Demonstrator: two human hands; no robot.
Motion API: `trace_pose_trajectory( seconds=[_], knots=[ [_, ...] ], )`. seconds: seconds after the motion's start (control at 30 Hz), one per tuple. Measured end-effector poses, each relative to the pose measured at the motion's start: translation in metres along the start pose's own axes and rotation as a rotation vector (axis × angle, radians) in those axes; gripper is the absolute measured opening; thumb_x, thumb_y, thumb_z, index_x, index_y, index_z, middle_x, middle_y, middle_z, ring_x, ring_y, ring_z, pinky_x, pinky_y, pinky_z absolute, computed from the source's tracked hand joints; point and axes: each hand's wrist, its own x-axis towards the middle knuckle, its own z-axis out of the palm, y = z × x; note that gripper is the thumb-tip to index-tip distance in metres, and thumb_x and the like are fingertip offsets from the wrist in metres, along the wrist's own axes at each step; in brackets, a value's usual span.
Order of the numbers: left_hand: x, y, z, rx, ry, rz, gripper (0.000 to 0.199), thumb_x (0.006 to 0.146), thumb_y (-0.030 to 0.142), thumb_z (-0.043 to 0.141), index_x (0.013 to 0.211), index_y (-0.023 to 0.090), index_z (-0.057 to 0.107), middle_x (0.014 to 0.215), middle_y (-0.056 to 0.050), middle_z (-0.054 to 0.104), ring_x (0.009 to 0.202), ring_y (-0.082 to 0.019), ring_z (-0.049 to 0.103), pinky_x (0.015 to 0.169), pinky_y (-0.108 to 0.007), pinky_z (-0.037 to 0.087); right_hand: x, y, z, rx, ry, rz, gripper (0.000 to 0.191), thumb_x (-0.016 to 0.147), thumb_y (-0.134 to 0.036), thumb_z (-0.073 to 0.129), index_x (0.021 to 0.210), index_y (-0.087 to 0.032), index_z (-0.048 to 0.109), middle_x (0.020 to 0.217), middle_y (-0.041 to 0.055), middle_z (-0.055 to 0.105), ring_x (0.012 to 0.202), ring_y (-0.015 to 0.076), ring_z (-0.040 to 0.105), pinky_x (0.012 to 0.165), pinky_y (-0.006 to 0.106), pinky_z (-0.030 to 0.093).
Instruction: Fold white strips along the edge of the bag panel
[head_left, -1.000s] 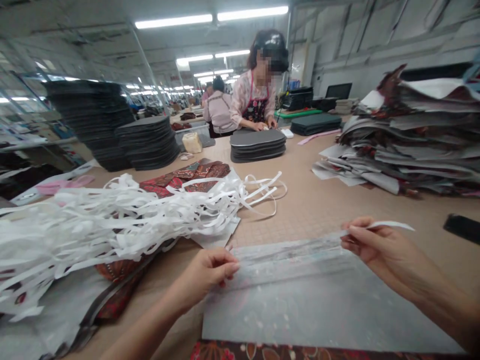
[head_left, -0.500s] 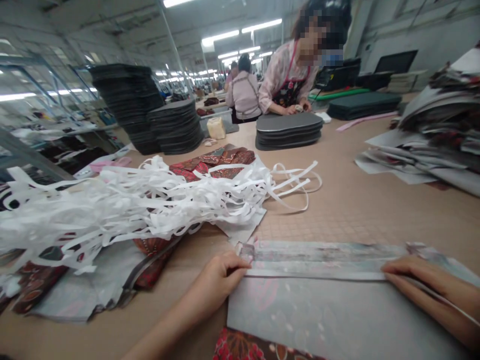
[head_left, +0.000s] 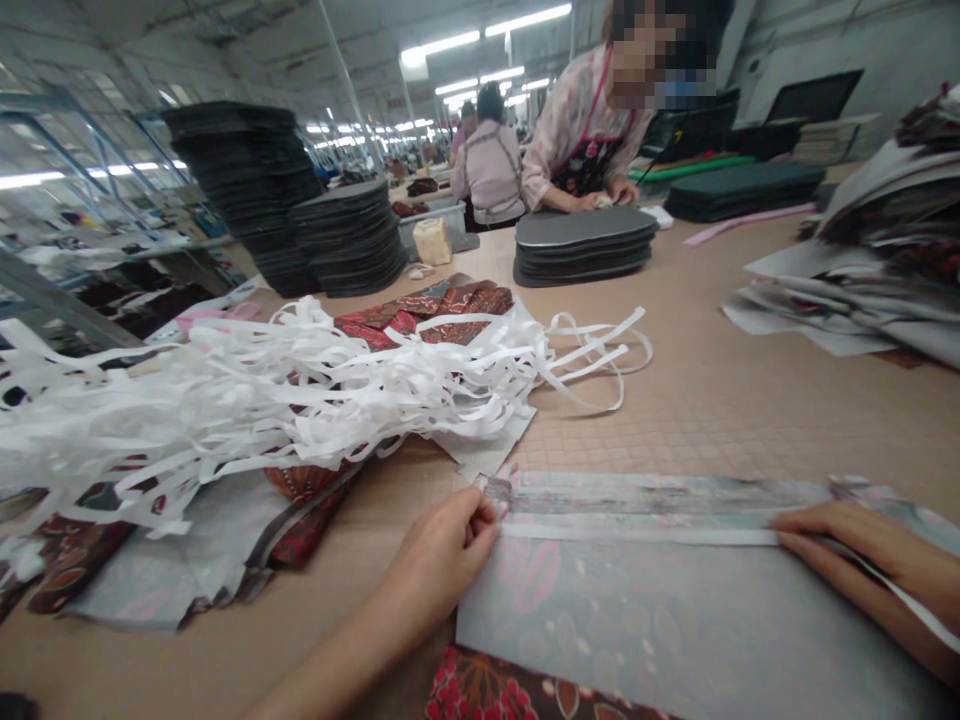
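Note:
A grey-backed fabric piece [head_left: 645, 620] lies on the table with its red and brown patterned side showing at the bottom edge. Across it runs a narrow white strip [head_left: 637, 536], just below a zipper-like band. My left hand [head_left: 457, 535] is closed at the fabric's upper left corner, by the strip's left end; what its fingertips pinch is too small to make out. At the right, my right hand [head_left: 862, 560] has the white strip between its fingers, and the strip's tail trails off to the right edge.
A tangled heap of white strips [head_left: 300, 400] lies on patterned fabric at the left. Beyond stand dark stacked panels [head_left: 585, 245] and taller stacks [head_left: 349, 240]. A person [head_left: 585, 140] works across the table. Layered fabric [head_left: 862, 290] is piled at the right.
The view has shifted slightly. My left hand's fingers have curled in and moved slightly up off the strip's left end, which now shows uncovered. My right hand stays on the strip.

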Motion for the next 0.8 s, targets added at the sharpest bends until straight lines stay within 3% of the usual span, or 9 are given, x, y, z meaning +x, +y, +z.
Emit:
trace_pose_trajectory(
  seconds=[0.1, 0.3, 0.43, 0.57, 0.67, 0.8],
  knots=[
    [-0.002, 0.002, 0.003, 0.093, 0.025, 0.03, 0.005, 0.078, 0.018, 0.047, 0.08, 0.018, 0.052, 0.07, 0.001, 0.055, 0.066, -0.014, 0.051, 0.06, -0.025, 0.036, 0.0, -0.003, -0.005, -0.021, -0.121, -0.05, 0.018, 0.083, -0.046, 0.05, 0.093, -0.033, 0.058, 0.096, 0.0076, 0.064, 0.09, 0.0231, 0.06, 0.08, 0.039, 0.046],
    [-0.01, 0.004, 0.012, 0.452, 0.207, 0.31, 0.014, 0.082, 0.01, 0.043, 0.087, 0.017, 0.054, 0.086, -0.005, 0.056, 0.082, -0.02, 0.052, 0.07, -0.032, 0.04, 0.006, -0.031, -0.016, -0.028, -0.003, -0.119, 0.024, 0.086, -0.044, 0.043, 0.086, -0.027, 0.059, 0.082, 0.0048, 0.065, 0.074, 0.0211, 0.062, 0.066, 0.035, 0.049],
    [-0.016, 0.005, 0.015, 0.758, 0.259, 0.517, 0.023, 0.081, 0.005, 0.041, 0.089, 0.016, 0.059, 0.09, -0.007, 0.06, 0.081, -0.024, 0.053, 0.071, -0.038, 0.041, 0.009, -0.042, -0.018, -0.015, 0.0, -0.12, 0.024, 0.088, -0.039, 0.043, 0.084, -0.023, 0.059, 0.08, 0.0049, 0.064, 0.074, 0.0196, 0.061, 0.066, 0.032, 0.048],
    [-0.023, 0.006, 0.017, 0.953, 0.224, 0.647, 0.039, 0.077, 0.001, 0.037, 0.109, 0.012, 0.058, 0.098, -0.012, 0.061, 0.086, -0.025, 0.055, 0.078, -0.039, 0.042, 0.011, -0.044, -0.018, -0.012, -0.026, -0.116, 0.02, 0.087, -0.032, 0.044, 0.082, -0.021, 0.059, 0.079, 0.0043, 0.063, 0.074, 0.0181, 0.059, 0.066, 0.031, 0.047],
    [-0.027, 0.009, 0.015, 0.984, 0.154, 0.666, 0.057, 0.074, 0.001, 0.037, 0.128, 0.019, 0.045, 0.106, -0.012, 0.06, 0.091, -0.025, 0.056, 0.081, -0.04, 0.043, 0.012, -0.047, -0.02, 0.001, -0.047, -0.105, 0.019, 0.088, -0.028, 0.042, 0.082, -0.02, 0.058, 0.079, 0.0045, 0.062, 0.074, 0.0177, 0.058, 0.068, 0.031, 0.047],
    [-0.023, 0.019, 0.005, 0.923, 0.067, 0.686, 0.059, 0.072, 0.001, 0.036, 0.126, 0.023, 0.047, 0.113, -0.01, 0.059, 0.101, -0.026, 0.054, 0.087, -0.042, 0.04, 0.013, -0.051, -0.023, 0.023, -0.06, -0.098, 0.018, 0.087, -0.025, 0.042, 0.081, -0.02, 0.058, 0.079, 0.0049, 0.062, 0.075, 0.0176, 0.057, 0.07, 0.032, 0.046]
  ],
)
